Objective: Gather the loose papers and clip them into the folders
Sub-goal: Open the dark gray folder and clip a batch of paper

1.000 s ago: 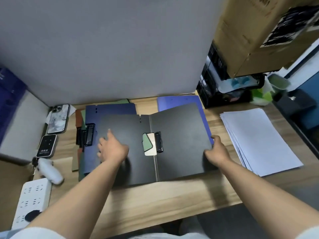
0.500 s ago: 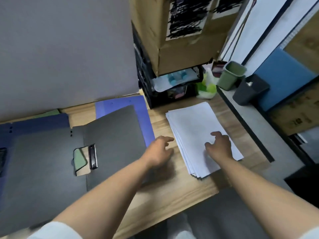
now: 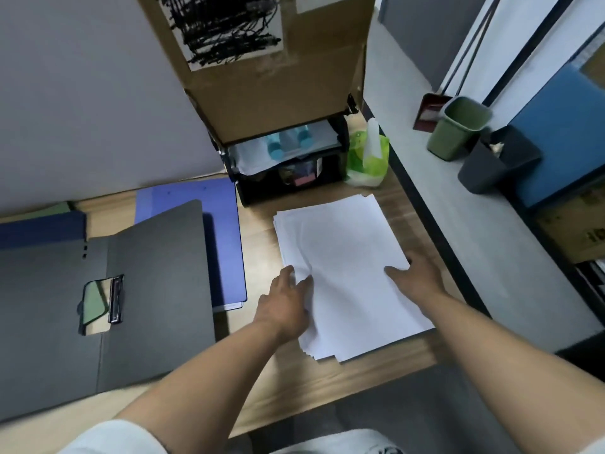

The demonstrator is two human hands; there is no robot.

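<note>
A stack of white loose papers (image 3: 347, 257) lies on the wooden desk (image 3: 370, 362), its sheets slightly fanned. My left hand (image 3: 284, 306) grips the stack's left edge, thumb on top, and the top sheet buckles a little there. My right hand (image 3: 417, 276) grips the right edge, thumb on the paper and fingers past the edge. To the left lies an open dark grey folder (image 3: 157, 290) with a metal clip (image 3: 114, 299) at its spine. A blue folder (image 3: 226, 240) sits under it, and another dark blue one (image 3: 42, 227) lies behind.
A black desk tray (image 3: 288, 172) under a large cardboard box (image 3: 271, 77) stands behind the papers, with a green wipes pack (image 3: 366, 158) beside it. Past the desk's right edge are a green bin (image 3: 458, 132) and a dark bin (image 3: 497, 162) on the floor.
My view swung right from the open folder to the paper stack. Both hands left the folder and came down onto the stack's left and right edges.
</note>
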